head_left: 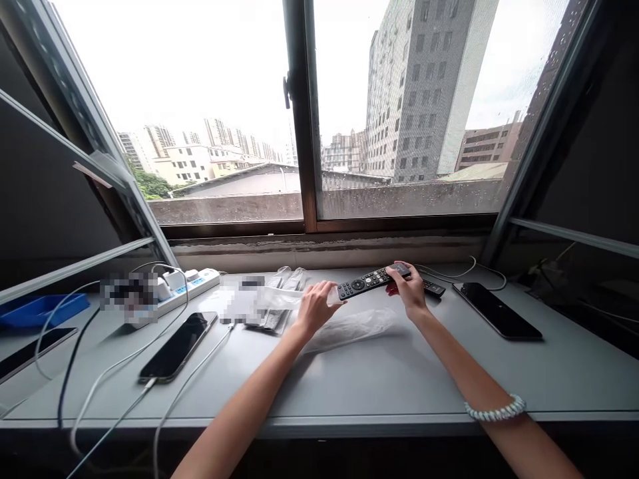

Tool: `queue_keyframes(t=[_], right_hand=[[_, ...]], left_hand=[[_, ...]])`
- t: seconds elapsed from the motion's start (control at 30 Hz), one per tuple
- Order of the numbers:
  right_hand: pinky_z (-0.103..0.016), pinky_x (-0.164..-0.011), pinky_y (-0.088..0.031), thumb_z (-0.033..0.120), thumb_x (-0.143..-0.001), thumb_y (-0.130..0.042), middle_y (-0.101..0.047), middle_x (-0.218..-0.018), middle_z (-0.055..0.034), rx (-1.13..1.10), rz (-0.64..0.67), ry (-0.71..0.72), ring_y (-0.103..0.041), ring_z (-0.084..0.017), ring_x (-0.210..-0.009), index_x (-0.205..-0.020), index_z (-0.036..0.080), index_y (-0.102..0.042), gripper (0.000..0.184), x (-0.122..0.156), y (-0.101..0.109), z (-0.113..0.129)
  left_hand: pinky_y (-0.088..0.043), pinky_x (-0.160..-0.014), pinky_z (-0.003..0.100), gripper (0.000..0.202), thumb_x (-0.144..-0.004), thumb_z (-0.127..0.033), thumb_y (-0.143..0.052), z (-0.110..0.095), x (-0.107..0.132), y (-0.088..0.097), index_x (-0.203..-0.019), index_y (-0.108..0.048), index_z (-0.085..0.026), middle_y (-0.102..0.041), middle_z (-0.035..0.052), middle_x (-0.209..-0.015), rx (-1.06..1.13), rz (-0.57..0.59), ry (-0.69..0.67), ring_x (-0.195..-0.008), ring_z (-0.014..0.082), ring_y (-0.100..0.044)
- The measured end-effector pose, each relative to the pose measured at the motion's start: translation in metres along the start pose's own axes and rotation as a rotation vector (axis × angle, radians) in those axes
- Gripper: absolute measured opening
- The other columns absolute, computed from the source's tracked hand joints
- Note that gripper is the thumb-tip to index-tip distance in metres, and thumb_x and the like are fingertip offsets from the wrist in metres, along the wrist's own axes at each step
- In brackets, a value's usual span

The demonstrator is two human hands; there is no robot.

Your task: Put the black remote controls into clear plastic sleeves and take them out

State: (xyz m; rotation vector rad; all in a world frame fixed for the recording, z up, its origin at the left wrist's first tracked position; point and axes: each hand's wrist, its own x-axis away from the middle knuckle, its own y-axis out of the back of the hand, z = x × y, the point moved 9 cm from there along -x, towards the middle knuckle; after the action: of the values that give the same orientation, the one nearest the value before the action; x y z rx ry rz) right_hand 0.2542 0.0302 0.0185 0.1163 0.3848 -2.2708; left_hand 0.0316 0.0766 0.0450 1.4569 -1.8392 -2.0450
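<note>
A black remote control (369,282) with rows of buttons is held above the desk, tilted up to the right. My right hand (407,289) grips its right end, thumb on top and fingers beneath. At its left end, my left hand (317,305) pinches a translucent plastic sleeve (282,297), which trails leftward. Beneath the hands, another clear plastic bag (357,327) lies crumpled on the desk. Just behind my right hand lies a second black remote (433,289), partly hidden. Several bagged items (272,320) rest left of my left hand.
A black phone (178,347) with a cable plugged in lies on the grey desk (389,386). Another dark phone (498,311) lies at right. A white power strip (200,283), loose cables and a blue tray (44,309) occupy the left. Metal shelf posts flank the window.
</note>
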Motion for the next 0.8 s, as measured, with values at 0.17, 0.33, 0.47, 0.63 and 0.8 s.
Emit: queue_keyframes(t=[0.17,0.33,0.47,0.63,0.8], right_hand=[[-0.024,-0.030,-0.044,0.045,-0.058,-0.070,-0.060,-0.069,0.0022,0.038,0.111,0.038,-0.059,-0.016,-0.043,-0.097,0.021,-0.048,0.052,0.004,-0.014,0.005],[-0.023,-0.032,-0.047,0.047,-0.058,-0.071,-0.059,-0.071,0.0038,0.086,0.353,0.014,-0.064,-0.019,-0.050,-0.092,0.022,-0.041,0.051,0.013,-0.035,0.003],[-0.021,-0.032,-0.046,0.046,-0.063,-0.069,-0.060,-0.065,0.0034,0.170,0.619,-0.047,-0.065,-0.019,-0.051,-0.085,0.022,-0.037,0.046,0.032,-0.057,-0.006],[-0.020,-0.031,-0.045,0.048,-0.064,-0.067,-0.060,-0.065,0.0031,0.168,0.739,-0.061,-0.063,-0.016,-0.048,-0.085,0.020,-0.040,0.043,0.051,-0.074,-0.009],[-0.025,-0.042,-0.052,0.043,-0.067,-0.068,-0.064,-0.095,-0.0039,0.095,0.826,-0.138,-0.064,-0.014,-0.055,-0.102,0.021,-0.052,0.044,0.062,-0.079,-0.008]], left_hand=[[-0.045,-0.070,0.030,0.033,-0.076,-0.045,-0.061,0.000,0.001,-0.003,-0.097,-0.057,-0.019,-0.066,0.0043,-0.093,-0.022,0.036,0.003,-0.082,0.0207,-0.061],[-0.044,-0.066,0.028,0.029,-0.076,-0.043,-0.060,0.002,0.002,0.000,-0.093,-0.057,-0.019,-0.065,0.0038,-0.086,-0.036,0.040,0.031,-0.076,0.0195,-0.061],[-0.043,-0.068,0.029,0.025,-0.077,-0.035,-0.060,-0.005,0.003,-0.004,-0.097,-0.056,-0.020,-0.062,0.0042,-0.090,-0.077,0.080,-0.010,-0.077,0.0195,-0.059],[-0.043,-0.072,0.031,0.026,-0.077,-0.032,-0.061,-0.021,0.006,-0.004,-0.100,-0.055,-0.021,-0.059,0.0037,-0.091,-0.085,0.064,-0.074,-0.077,0.0194,-0.057],[-0.042,-0.075,0.032,0.034,-0.078,-0.034,-0.061,-0.034,0.007,0.008,-0.108,-0.050,-0.020,-0.059,0.0037,-0.094,-0.098,-0.013,-0.116,-0.081,0.0196,-0.058]])
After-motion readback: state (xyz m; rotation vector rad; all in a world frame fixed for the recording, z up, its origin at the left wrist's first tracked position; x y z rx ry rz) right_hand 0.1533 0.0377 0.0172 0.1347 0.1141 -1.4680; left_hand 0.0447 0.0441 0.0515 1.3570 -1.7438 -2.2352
